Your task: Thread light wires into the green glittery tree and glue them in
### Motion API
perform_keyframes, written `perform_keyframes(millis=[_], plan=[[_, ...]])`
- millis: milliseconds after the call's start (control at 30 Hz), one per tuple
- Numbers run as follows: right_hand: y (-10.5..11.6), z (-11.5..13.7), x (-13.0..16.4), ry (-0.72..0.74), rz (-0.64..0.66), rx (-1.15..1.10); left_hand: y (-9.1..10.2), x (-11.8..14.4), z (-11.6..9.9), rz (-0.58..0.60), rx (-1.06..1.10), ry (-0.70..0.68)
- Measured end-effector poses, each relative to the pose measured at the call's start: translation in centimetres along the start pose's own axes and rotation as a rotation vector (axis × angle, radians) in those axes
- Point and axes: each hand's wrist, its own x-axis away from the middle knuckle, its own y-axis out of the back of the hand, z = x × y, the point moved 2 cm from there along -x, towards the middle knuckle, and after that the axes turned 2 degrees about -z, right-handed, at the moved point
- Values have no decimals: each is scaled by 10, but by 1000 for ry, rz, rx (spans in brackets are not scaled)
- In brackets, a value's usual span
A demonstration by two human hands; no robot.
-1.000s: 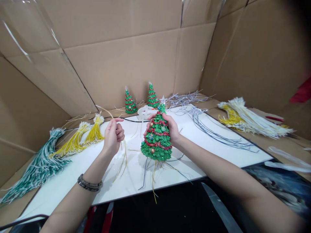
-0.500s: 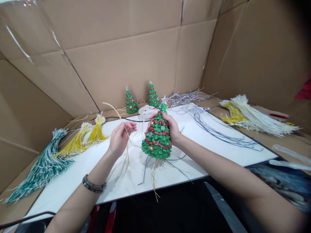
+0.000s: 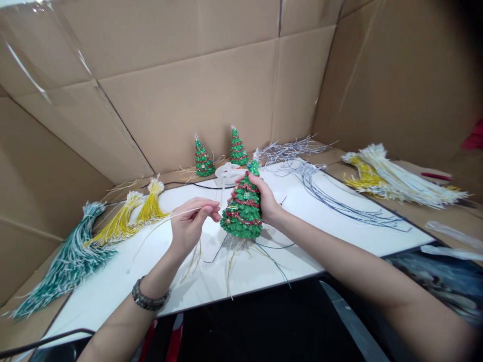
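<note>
Cardboard walls enclose a white board, over whose middle the decorated tree is held, star uppermost and slightly tilted. Right hand: curled around the upper part of the tree, fingers closed on its far side (partly hidden by the foliage). Left hand: thumb and forefinger pinched narrow on a pale wire, whose yellowish tip points at the near left flank of the tree; whether tip and foliage touch cannot be told. Beneath the base, loose wires splay toward the near edge of the board. Beyond stand two further trees, a left one and a right one; yellow bundles and a green-and-white bundle lie to the left.

The step appears to be bringing the wire to the side of the tree. Good practice would be to pinch close behind the tip, so that the thin wire does not bow, to advance it in line with its own length, and to keep the right hand firm but light, sparing the ornaments. The long trailing end could snag on the bundles and deserves slack.
</note>
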Motion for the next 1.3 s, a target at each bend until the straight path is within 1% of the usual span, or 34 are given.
perform_keyframes(millis=[100, 200, 367, 467, 600, 767, 900, 1067, 1300], plan=[[-2, 0, 2, -1, 6, 9, -2, 3, -7, 40, -94, -157], [-4, 0, 3, -14, 13, -6, -2, 7, -8, 60, -212, -307], [-4, -1, 3, -36, 14, -34, -4, 12, -13, 87, -371, -500], [-4, -2, 2, -32, 9, -41, -8, 14, -19, 103, -413, -598], [-3, -2, 1, -43, 20, -39, -11, 19, -19, 174, -414, -595], [-2, -3, 1, -33, 25, -29, -9, 26, -6, 217, -387, -560], [-3, -4, 1, -28, 30, -17, -10, 27, -3, 201, -370, -536], [-4, -3, 3, -30, 13, -8, -11, 27, -10, 207, -401, -614], [-5, -4, 4, -15, 22, 2, -12, 27, -16, 184, -460, -641]])
